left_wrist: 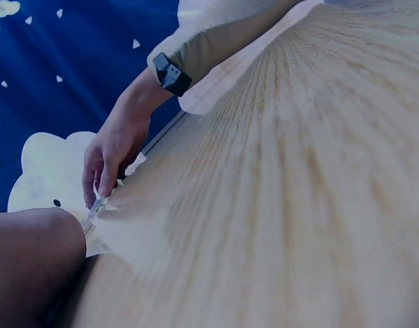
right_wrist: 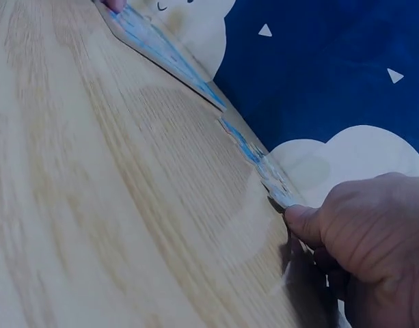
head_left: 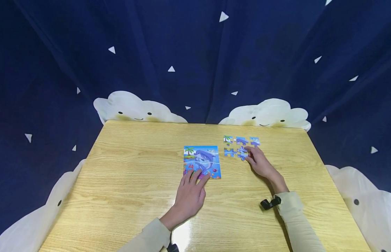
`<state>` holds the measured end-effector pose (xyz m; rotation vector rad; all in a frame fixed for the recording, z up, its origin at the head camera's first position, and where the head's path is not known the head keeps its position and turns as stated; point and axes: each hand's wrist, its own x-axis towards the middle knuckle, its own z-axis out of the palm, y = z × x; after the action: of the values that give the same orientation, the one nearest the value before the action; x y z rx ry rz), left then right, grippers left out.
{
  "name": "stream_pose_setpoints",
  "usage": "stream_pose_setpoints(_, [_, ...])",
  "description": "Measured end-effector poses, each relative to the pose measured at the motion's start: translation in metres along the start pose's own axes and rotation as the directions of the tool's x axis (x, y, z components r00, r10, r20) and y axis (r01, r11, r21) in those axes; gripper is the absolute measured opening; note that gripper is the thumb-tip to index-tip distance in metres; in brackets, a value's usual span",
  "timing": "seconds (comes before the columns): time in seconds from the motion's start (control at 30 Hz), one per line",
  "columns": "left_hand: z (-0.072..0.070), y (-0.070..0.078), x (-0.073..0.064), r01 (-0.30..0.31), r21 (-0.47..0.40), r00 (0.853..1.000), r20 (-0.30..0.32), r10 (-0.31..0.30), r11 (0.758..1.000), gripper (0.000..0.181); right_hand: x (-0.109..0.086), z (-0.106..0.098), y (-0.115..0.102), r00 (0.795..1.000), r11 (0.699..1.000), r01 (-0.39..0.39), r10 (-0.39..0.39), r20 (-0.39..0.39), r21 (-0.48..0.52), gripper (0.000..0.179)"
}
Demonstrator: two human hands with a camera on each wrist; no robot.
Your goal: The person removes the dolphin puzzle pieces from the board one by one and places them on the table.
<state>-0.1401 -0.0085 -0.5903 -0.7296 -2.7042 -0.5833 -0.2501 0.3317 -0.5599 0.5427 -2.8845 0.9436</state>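
Note:
A square dolphin picture lies flat near the middle of the table. My left hand rests on its lower edge with fingers spread and extended. To the right of the picture, my right hand pinches a blue and purple puzzle piece between thumb and fingers. In the right wrist view, the thumb presses at the edge of the pieces. Around it lie a palm tree piece, a dolphin piece, an upper right piece and a blue piece. My right fingers partly hide this group.
The wooden table reaches back to a dark blue curtain with white triangles and clouds. A black strap device sits on the right wrist, and another shows by the left cuff.

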Motion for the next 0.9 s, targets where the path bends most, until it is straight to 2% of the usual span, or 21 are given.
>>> stream_pose_setpoints(0.23, [-0.0005, 0.0000, 0.0008, 0.002, 0.007, 1.000, 0.005, -0.002, 1.000, 0.050, 0.0006, 0.0001, 0.0031, 1.000, 1.000, -0.011, 0.011, 0.007, -0.012, 0.041])
stream_pose_setpoints(0.57, [-0.0047, 0.0022, 0.0006, 0.024, 0.007, 0.997, 0.068, -0.024, 1.000, 0.050, -0.0024, -0.0002, 0.0015, 1.000, 1.000, -0.009, 0.009, 0.006, 0.001, 0.043])
stream_pose_setpoints(0.9, [-0.0037, 0.0017, 0.0001, 0.017, 0.000, 0.998, 0.054, -0.017, 1.000, 0.050, -0.0051, -0.0015, -0.0033, 0.999, 0.998, -0.049, 0.049, 0.015, 0.039, 0.048])
